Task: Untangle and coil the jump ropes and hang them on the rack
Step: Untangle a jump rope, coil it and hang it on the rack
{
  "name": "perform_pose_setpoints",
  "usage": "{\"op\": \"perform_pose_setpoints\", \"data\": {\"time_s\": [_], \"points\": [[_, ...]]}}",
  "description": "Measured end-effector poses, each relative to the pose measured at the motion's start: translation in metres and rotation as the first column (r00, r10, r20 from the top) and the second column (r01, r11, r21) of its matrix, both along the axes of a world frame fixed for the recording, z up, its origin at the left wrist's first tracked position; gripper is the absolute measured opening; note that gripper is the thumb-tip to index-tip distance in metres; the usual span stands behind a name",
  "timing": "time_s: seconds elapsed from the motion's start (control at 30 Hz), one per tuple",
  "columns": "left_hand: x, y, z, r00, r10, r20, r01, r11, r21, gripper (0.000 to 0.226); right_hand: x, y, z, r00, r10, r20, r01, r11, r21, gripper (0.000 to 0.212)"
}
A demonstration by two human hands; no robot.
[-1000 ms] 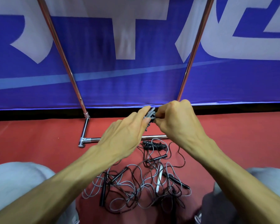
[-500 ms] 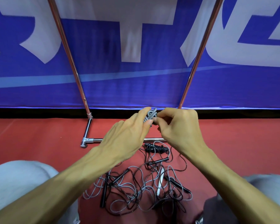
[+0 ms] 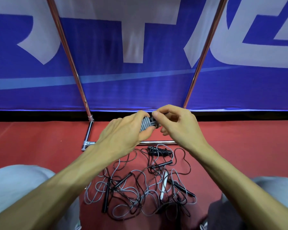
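The red floor (image 3: 40,143) carries a loose tangle of grey and black jump ropes (image 3: 140,193) in the near middle, with black handles (image 3: 106,195) and one white handle (image 3: 163,186) among the cords. Just beyond it lies a coiled black rope (image 3: 160,151), close to the rack's chrome base bar (image 3: 158,142), which rests on the floor farther off.

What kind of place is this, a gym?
Probably an indoor sports hall or gym. The floor is red sports-type surfacing, a big blue banner with white lettering runs along the back, and tangled jump ropes lie in front of a metal rack.
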State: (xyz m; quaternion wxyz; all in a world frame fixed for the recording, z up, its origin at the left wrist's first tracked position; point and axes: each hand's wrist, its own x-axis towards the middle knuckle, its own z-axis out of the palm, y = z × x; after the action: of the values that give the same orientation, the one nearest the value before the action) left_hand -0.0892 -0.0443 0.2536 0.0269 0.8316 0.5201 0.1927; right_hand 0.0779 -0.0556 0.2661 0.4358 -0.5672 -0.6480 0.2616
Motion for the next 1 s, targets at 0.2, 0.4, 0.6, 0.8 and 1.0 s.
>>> {"op": "perform_pose_setpoints", "data": {"time_s": [0.2,0.4,0.6,0.8,1.0], "points": [[0.001,0.003,-0.006,0.994,-0.021,-0.105,0.020,1.000,-0.018,0.044,0.003,0.007,-0.009,0.992,-0.065,0.107,0.057,0.995,0.080,0.006],[0.004,0.005,-0.013,0.998,-0.027,-0.050,0.022,0.994,-0.107,0.045,0.000,0.009,-0.025,0.942,-0.128,0.309,0.050,0.968,0.247,0.009],[-0.001,0.008,-0.013,1.000,-0.030,0.008,0.030,0.992,-0.122,0.041,-0.002,0.008,-0.028,0.893,0.015,0.450,-0.096,0.983,0.159,0.012],[-0.011,0.012,-0.020,0.971,-0.187,-0.150,0.159,0.970,-0.182,0.037,0.000,0.009,-0.025,0.820,0.195,0.539,-0.155,0.981,-0.119,0.018],[-0.016,0.022,-0.035,0.974,-0.204,0.100,0.224,0.938,-0.264,0.023,0.005,0.005,-0.010,0.978,0.166,0.122,-0.132,0.960,-0.248,0.028]]}}
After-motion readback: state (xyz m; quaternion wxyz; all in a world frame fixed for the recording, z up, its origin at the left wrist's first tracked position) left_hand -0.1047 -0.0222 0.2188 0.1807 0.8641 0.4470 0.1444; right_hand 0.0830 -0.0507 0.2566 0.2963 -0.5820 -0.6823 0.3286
